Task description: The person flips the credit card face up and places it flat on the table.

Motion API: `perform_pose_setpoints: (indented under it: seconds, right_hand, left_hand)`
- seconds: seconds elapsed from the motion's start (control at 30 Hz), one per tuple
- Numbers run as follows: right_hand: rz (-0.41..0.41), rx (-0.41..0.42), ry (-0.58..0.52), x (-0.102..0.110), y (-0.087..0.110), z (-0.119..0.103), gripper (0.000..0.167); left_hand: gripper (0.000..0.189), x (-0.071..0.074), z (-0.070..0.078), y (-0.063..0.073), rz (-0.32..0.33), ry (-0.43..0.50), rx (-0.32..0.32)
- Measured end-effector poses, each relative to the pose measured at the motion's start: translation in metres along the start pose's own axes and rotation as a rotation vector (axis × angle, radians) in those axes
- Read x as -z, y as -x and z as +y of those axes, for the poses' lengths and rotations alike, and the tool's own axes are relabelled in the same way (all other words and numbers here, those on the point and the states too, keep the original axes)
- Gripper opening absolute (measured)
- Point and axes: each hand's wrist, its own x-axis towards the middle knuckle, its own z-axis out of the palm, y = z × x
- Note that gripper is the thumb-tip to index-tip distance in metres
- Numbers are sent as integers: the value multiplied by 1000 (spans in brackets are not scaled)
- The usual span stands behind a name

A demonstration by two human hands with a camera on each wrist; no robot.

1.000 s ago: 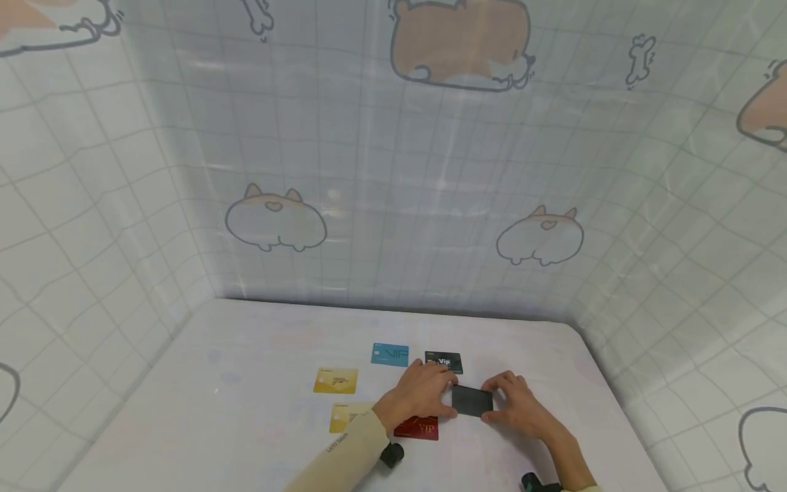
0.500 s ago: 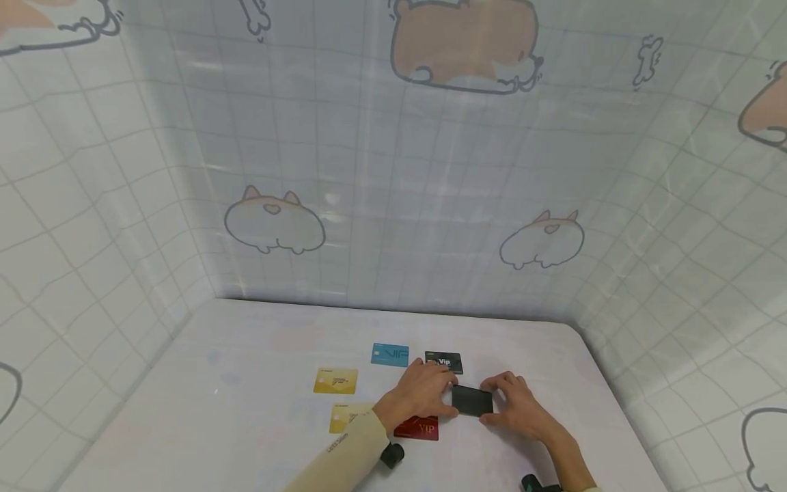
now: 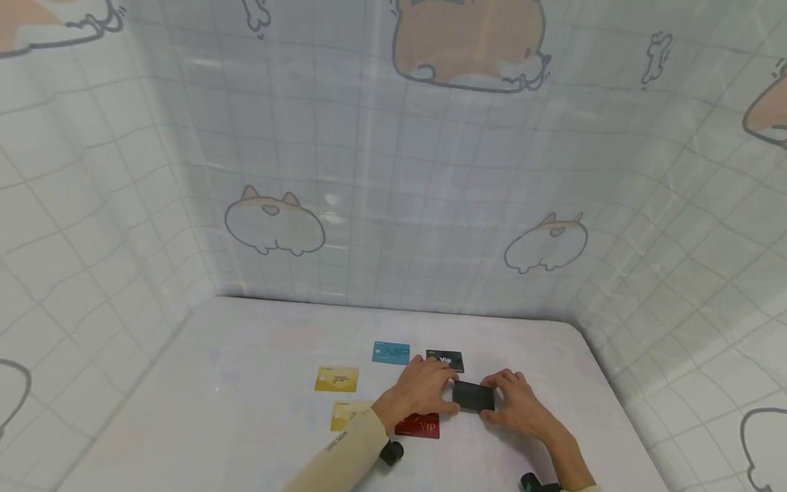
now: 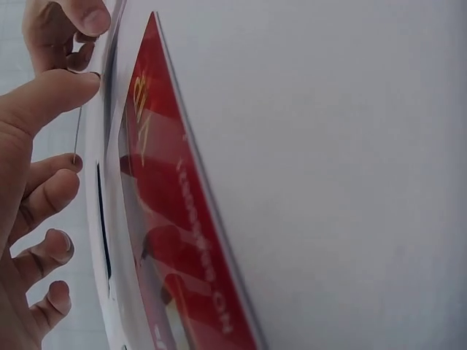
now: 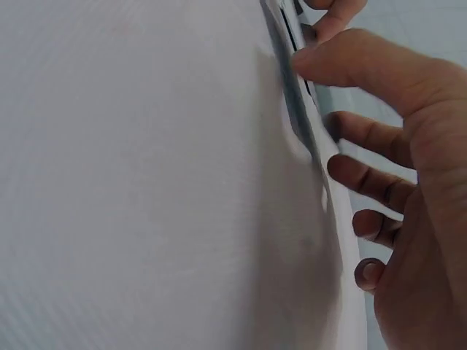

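A plain black card [image 3: 473, 397] is held at the right of the table between the two hands, its dark face turned up. My left hand [image 3: 421, 387] pinches its left end between thumb and forefinger. At the opposite end, the thumb and forefinger of my right hand [image 3: 516, 404] grip the card. In the left wrist view, the remaining left fingers [image 4: 47, 251] are spread loosely. Under the left hand lies a red VIP card [image 3: 421, 427], partly covered. Just beyond that hand is a black Vip card [image 3: 447, 360], its lower left hidden by fingers.
A blue VIP card [image 3: 391, 353] lies at the back. Two yellow cards lie to the left, one farther back [image 3: 336, 379] and one nearer [image 3: 347, 415], partly behind the left sleeve [image 3: 344, 447]. A patterned curtain [image 3: 393, 171] surrounds the white table [image 3: 203, 396].
The held card's face has darkened from grey to near black, as if tilted slightly. Both hands keep almost the same place and grip; the other cards have stayed put.
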Motion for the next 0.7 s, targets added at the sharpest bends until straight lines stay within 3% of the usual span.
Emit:
perform_pose_setpoints:
  seconds: [0.23, 0.7]
  right_hand:
    - [45, 53, -19, -1, -1, 2, 57]
    - [33, 65, -158, 0, 0, 2, 53]
  left_hand:
    - [57, 4, -3, 0, 36, 7, -7]
    - [57, 7, -6, 1, 5, 35, -6]
